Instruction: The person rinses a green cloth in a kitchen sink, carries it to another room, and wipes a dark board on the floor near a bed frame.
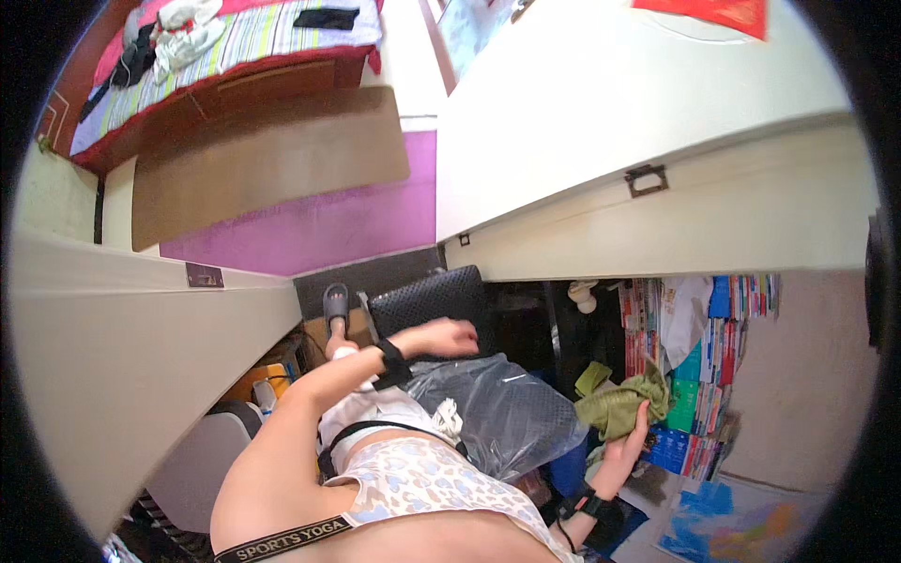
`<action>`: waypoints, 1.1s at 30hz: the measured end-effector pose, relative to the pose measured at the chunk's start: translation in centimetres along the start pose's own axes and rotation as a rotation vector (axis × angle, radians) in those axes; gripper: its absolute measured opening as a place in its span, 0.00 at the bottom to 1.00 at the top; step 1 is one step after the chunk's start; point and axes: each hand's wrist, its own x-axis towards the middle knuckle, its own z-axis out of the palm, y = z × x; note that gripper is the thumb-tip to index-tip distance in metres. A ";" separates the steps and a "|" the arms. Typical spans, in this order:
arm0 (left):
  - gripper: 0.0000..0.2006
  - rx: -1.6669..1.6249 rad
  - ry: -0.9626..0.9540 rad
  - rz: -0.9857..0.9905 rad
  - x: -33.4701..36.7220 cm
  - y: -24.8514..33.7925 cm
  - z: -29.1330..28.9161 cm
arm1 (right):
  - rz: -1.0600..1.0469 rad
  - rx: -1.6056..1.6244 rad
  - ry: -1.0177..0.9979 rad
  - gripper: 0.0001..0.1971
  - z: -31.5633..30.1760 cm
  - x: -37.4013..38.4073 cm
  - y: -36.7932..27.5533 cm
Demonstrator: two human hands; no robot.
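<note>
In my right hand is a bunched-up olive green cloth, perhaps a garment, raised at my right in front of the bookshelf. My fingers are closed round its lower part. My left hand hovers over a black textured seat; its fingers look curled in, slightly blurred, with nothing seen in them. A large clear plastic bag spreads between the seat and my lap, crumpled along its edges. Black bands circle both my wrists.
Stacked books fill a shelf at the right, with a white cloth hanging over them. White door panels stand ahead and at the left. A brown mat lies before the bed. A colourful painted sheet sits lower right.
</note>
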 end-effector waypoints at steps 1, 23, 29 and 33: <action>0.19 -0.068 0.132 -0.129 -0.7 0.5 -3.7 | 0.018 -0.006 0.005 0.20 1.0 1.4 -0.2; 0.11 0.189 1.144 -0.616 -16.6 -8.5 -21.7 | 0.144 0.055 -0.201 0.20 23.3 6.9 7.1; 0.15 0.241 1.000 -0.681 -17.9 -8.8 -17.6 | 0.200 0.020 -0.084 0.21 20.0 6.1 7.9; 0.17 0.413 0.963 -0.701 -19.6 -7.5 -16.1 | 0.184 0.030 -0.046 0.18 17.8 6.5 9.0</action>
